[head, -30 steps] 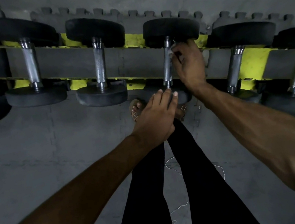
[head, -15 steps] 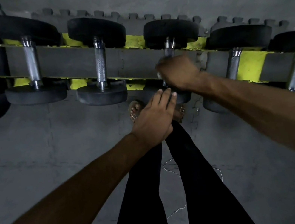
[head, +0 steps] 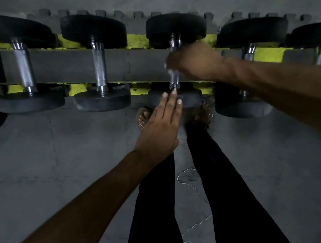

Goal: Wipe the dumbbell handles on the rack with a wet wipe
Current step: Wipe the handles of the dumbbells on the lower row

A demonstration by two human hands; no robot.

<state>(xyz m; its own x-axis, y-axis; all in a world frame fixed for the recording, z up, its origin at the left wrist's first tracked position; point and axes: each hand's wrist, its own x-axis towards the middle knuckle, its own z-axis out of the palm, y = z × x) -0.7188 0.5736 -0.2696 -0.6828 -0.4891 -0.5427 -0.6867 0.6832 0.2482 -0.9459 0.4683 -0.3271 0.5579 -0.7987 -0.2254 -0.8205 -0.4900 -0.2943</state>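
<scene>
Two bare dumbbell handles far left across rack rail (head: 72, 66), one (head: 24, 66) and the next (head: 99, 65), neither touched. Next over: left hand (head: 159, 125), fingers straight and flat, tips resting on near head (head: 189, 99) of third dumbbell, steadying by the look of it. Just above: third handle (head: 174, 78), long axis running away from body toward far head (head: 176, 27). Right hand (head: 192, 64) wrapped round its upper part, blurred; wet wipe not made out, probably under the palm. Likely next stroke down that axis, toward left fingertips. Further right: more handles (head: 249, 52), nearer right arm.
</scene>
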